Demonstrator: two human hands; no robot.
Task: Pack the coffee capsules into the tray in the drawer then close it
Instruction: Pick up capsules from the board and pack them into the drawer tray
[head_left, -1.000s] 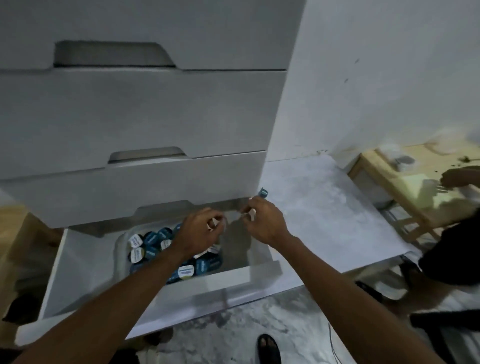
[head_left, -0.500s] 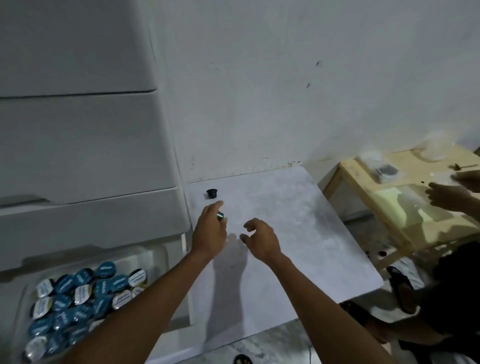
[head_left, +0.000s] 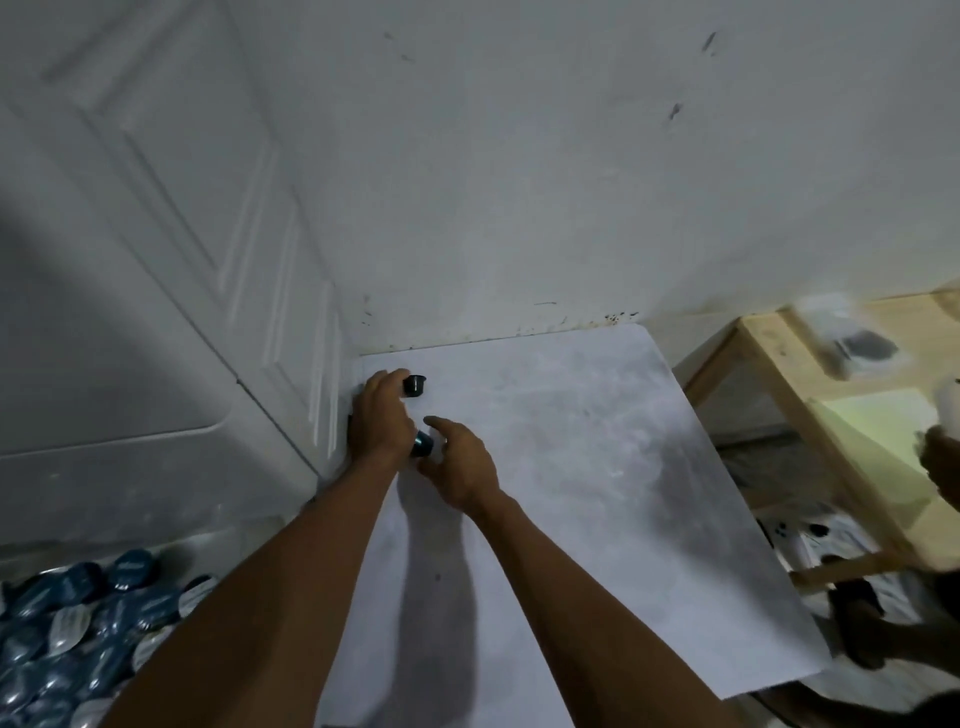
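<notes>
Big white wall (head_left: 519, 182) across twelve o'clock, scuffed, with dark specks along its foot. At nine o'clock, a white drawer cabinet (head_left: 130, 312), panelled side turned this way. Pale marbled surface (head_left: 571, 493) from the centre down to five o'clock, back edge tight to the wall, left edge against the cabinet. Over at three o'clock, a bare wooden table (head_left: 779, 405), blurred, and another person's hand (head_left: 940, 457) right at the edge of view.

Far out at eight o'clock, in the bottom corner, a heap of coffee capsules (head_left: 67, 623), blue lids and silver lids jumbled together, low beside the cabinet.

Two bare forearms up from six o'clock, meeting just left of centre at the surface's far left corner. Left hand (head_left: 382, 415) hard by the cabinet, fingers (head_left: 387, 376) stretched forward with the tips on a black capsule (head_left: 415, 385). Same hand also gripping a blue capsule (head_left: 423, 444), tucked in at the thumb side.

Right hand (head_left: 457, 462) at four o'clock of the left, fingers (head_left: 441, 422) loosely spread with the index pointing forward, holding nothing. Just beside the blue capsule; touching it or not, cannot tell.

Black capsule on the surface close to the wall, at one o'clock of the left hand, wide rim on top.
</notes>
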